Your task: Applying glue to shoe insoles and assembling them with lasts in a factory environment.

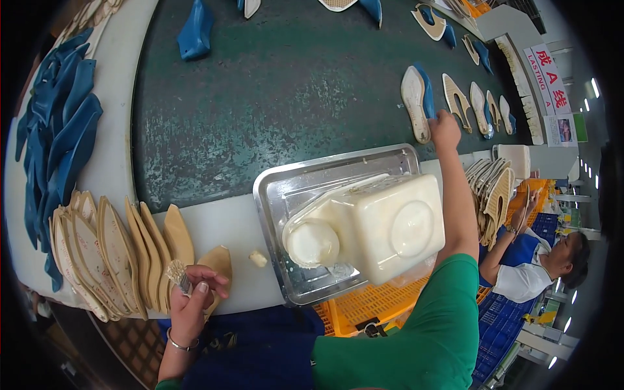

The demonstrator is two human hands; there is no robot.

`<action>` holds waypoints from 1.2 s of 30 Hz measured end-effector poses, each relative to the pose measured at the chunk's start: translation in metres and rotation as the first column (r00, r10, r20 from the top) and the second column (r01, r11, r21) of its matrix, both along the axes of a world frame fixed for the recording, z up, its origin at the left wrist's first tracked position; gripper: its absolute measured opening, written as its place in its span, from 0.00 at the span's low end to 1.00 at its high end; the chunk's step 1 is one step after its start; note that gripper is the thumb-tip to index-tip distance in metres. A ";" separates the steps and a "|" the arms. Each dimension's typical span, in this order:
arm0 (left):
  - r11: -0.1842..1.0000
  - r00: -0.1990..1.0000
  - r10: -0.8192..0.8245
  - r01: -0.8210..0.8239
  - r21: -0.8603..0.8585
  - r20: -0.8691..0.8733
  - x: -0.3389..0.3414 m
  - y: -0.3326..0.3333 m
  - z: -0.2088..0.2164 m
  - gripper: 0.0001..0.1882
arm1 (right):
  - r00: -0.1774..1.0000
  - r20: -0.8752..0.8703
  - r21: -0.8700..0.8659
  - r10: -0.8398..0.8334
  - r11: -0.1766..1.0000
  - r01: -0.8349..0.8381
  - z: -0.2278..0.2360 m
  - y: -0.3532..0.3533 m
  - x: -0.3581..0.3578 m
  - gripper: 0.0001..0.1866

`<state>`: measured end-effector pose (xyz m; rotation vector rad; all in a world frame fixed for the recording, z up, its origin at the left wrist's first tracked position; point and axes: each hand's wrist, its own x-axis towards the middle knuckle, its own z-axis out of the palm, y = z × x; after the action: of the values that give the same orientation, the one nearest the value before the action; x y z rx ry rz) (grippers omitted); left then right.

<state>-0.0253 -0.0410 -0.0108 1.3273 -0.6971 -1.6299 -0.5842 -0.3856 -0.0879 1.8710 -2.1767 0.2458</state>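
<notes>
My left hand, wearing a bracelet, is closed on a short brush with pale bristles. A tan insole lies right behind its fingers; whether they touch it I cannot tell. At the far right my arm reaches over the green work surface. My right hand is closed at the lower end of a blue shoe last that has a whitish insole along its side. Between my arms a metal tray holds a cream-coloured plastic container with a round mouth, lying on its side.
Blue lasts are heaped at the left, above a row of insoles. More lasts and cut shoe pieces lie at the far right. Stacked uppers stand beyond my right arm. Another person works at the right, near orange and blue crates.
</notes>
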 end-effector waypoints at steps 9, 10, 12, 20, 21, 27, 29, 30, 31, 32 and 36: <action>0.999 0.998 -0.027 0.028 0.022 -0.055 -0.006 0.017 0.013 0.13 | 0.878 0.399 -0.283 0.266 0.946 -0.158 0.080 0.073 0.035 0.10; 0.999 0.998 -0.040 0.040 -0.006 -0.053 -0.010 0.013 0.015 0.12 | 0.757 0.601 -0.232 0.258 0.962 -0.143 0.098 0.088 0.048 0.10; 0.994 0.994 -0.105 0.104 -0.016 -0.043 -0.011 0.005 0.013 0.12 | 0.551 0.740 -0.351 0.387 0.920 -0.174 0.144 0.144 0.104 0.11; 0.911 0.877 -0.046 0.233 -0.339 0.479 -0.010 -0.019 0.013 0.09 | 0.456 0.294 -0.422 0.840 0.542 -0.727 0.152 0.331 0.279 0.13; 0.908 0.876 -0.043 0.235 -0.347 0.481 -0.010 -0.013 0.018 0.09 | 0.386 0.259 -0.431 0.885 0.464 -0.774 0.145 0.346 0.302 0.13; 0.744 0.408 0.303 0.463 -0.482 0.861 0.002 0.016 0.028 0.07 | 0.150 0.288 -0.357 0.946 0.251 -0.900 0.143 0.408 0.424 0.33; 0.709 0.439 0.364 0.441 -0.550 0.822 0.005 0.024 0.019 0.07 | 0.209 0.213 -0.244 0.954 0.259 -0.934 0.127 0.420 0.451 0.36; 0.669 0.471 0.411 0.427 -0.609 0.781 0.005 0.025 0.014 0.08 | 0.187 0.170 -0.246 0.968 0.225 -0.943 0.106 0.430 0.458 0.36; 0.746 0.485 0.295 0.422 -0.515 0.824 0.008 0.027 0.026 0.09 | 0.155 0.121 -0.244 0.980 0.181 -0.953 0.086 0.440 0.461 0.36; 0.747 0.489 0.305 0.409 -0.523 0.817 0.013 0.030 0.026 0.09 | 0.116 0.069 -0.229 0.991 0.129 -0.965 0.074 0.446 0.457 0.35; 0.900 0.799 0.039 0.232 -0.368 0.600 0.042 0.029 0.005 0.14 | 0.149 0.077 -0.044 0.986 0.152 -0.987 0.047 0.455 0.412 0.33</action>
<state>0.0163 -0.0118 -0.0059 1.4854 -1.4388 -1.0157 -0.1722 0.0698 -0.0406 3.0469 -0.4852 0.5337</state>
